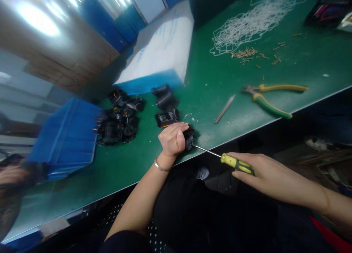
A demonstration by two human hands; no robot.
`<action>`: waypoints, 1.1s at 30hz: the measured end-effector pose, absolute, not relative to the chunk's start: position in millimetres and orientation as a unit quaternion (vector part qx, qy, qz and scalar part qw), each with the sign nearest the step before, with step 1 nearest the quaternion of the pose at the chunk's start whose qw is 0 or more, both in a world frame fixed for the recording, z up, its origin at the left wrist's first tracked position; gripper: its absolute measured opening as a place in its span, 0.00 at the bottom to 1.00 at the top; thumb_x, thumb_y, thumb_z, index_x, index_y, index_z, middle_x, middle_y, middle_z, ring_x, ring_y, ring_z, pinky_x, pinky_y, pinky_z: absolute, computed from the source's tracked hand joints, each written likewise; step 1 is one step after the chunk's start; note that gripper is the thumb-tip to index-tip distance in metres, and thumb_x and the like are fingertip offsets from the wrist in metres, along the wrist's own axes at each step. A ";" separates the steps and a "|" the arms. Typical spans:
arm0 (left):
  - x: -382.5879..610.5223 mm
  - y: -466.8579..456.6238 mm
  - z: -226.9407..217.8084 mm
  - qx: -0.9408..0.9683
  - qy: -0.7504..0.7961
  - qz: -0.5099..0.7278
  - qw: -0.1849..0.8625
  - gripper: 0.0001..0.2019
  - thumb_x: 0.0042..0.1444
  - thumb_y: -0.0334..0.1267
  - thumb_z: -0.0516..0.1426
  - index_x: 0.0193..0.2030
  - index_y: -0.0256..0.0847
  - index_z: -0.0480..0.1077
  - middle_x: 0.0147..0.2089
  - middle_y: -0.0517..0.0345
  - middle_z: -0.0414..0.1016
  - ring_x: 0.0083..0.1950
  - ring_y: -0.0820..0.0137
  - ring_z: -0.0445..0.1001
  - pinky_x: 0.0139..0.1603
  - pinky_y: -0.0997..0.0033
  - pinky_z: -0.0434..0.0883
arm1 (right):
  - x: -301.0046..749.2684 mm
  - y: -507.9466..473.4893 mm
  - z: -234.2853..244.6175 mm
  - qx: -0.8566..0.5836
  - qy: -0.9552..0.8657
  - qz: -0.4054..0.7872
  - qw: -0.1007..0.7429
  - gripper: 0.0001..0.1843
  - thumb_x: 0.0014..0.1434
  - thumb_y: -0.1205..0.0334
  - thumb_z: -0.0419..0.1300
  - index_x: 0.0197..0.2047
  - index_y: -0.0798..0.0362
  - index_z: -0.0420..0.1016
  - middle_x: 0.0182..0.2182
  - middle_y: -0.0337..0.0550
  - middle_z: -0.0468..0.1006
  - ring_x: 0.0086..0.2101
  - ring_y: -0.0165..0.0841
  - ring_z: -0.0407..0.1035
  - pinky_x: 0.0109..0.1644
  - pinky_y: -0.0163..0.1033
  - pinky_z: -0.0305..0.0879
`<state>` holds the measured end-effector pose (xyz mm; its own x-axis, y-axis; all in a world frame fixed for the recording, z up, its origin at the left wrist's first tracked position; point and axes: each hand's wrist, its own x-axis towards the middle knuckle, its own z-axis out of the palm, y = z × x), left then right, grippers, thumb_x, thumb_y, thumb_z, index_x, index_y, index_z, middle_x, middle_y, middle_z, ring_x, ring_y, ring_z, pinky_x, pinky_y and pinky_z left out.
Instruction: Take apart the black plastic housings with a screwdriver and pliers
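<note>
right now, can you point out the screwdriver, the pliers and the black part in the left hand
Screwdriver (229,160): head view, on the front of its yellow handle, near the shaft
Pliers (283,87): head view, on the yellow upper grip
Black part (189,138): head view, on its uncovered side

Single head-worn view, facing forward and down from above the wearer's dark-clothed lap (189,212). Frame rolled: long green workbench (118,168) slants lower left to upper right. Close range; bare left hand (172,139) mid-frame, bare right hand (264,176) lower right.
</note>
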<state>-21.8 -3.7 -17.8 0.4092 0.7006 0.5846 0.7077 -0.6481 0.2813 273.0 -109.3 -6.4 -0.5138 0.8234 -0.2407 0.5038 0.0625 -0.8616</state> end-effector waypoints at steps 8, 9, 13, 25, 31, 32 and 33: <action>-24.2 -3.1 -20.1 -0.838 -0.428 -0.337 0.000 0.16 0.60 0.33 0.46 0.37 0.40 0.76 0.41 0.56 0.81 0.47 0.68 0.78 0.51 0.63 0.75 | 285.9 -91.8 13.0 -0.381 -0.450 0.796 0.136 0.34 0.57 0.61 0.61 0.66 0.45 0.61 0.34 0.40 0.75 0.27 0.28 0.70 0.28 0.31 0.70; -24.0 -3.2 -19.8 -0.838 -0.428 -0.338 0.002 0.16 0.60 0.33 0.46 0.37 0.40 0.76 0.41 0.56 0.81 0.47 0.68 0.79 0.51 0.63 0.75 | 286.5 -90.3 15.4 -0.378 -0.434 0.807 0.131 0.34 0.56 0.61 0.61 0.66 0.45 0.60 0.31 0.40 0.75 0.27 0.29 0.70 0.27 0.32 0.70; -23.1 -3.4 -18.9 -0.839 -0.425 -0.340 0.006 0.16 0.60 0.33 0.46 0.37 0.40 0.77 0.41 0.56 0.81 0.46 0.68 0.79 0.51 0.63 0.75 | 288.5 -89.6 15.8 -0.358 -0.348 0.854 0.150 0.34 0.56 0.61 0.61 0.66 0.44 0.61 0.34 0.42 0.74 0.24 0.26 0.65 0.19 0.26 0.60; -24.8 -2.2 -20.2 -0.842 -0.422 -0.337 0.011 0.17 0.61 0.35 0.45 0.38 0.40 0.76 0.42 0.56 0.81 0.46 0.68 0.79 0.50 0.63 0.75 | 287.6 -97.4 1.9 -0.359 -0.259 0.876 0.192 0.32 0.56 0.65 0.59 0.64 0.44 0.64 0.40 0.47 0.74 0.25 0.24 0.60 0.18 0.25 0.48; -25.7 -2.8 -21.2 -0.839 -0.432 -0.330 0.005 0.18 0.61 0.35 0.45 0.38 0.41 0.77 0.42 0.56 0.81 0.47 0.68 0.78 0.51 0.62 0.75 | 285.8 -97.7 9.3 -0.361 -0.227 0.883 0.195 0.29 0.57 0.63 0.57 0.62 0.45 0.67 0.40 0.48 0.75 0.23 0.25 0.60 0.17 0.26 0.51; -25.6 -2.8 -21.2 -0.839 -0.431 -0.332 0.005 0.18 0.61 0.35 0.45 0.38 0.41 0.77 0.42 0.56 0.81 0.47 0.68 0.79 0.51 0.62 0.75 | 286.0 -97.1 9.8 -0.358 -0.214 0.887 0.198 0.27 0.58 0.62 0.56 0.61 0.46 0.68 0.40 0.48 0.75 0.23 0.26 0.61 0.17 0.26 0.52; -25.5 -2.7 -21.1 -0.839 -0.429 -0.334 0.004 0.18 0.61 0.35 0.45 0.38 0.41 0.77 0.42 0.56 0.81 0.47 0.68 0.79 0.51 0.62 0.75 | 286.4 -96.2 9.8 -0.353 -0.198 0.892 0.200 0.26 0.59 0.61 0.55 0.61 0.47 0.68 0.39 0.49 0.76 0.23 0.26 0.61 0.17 0.27 0.54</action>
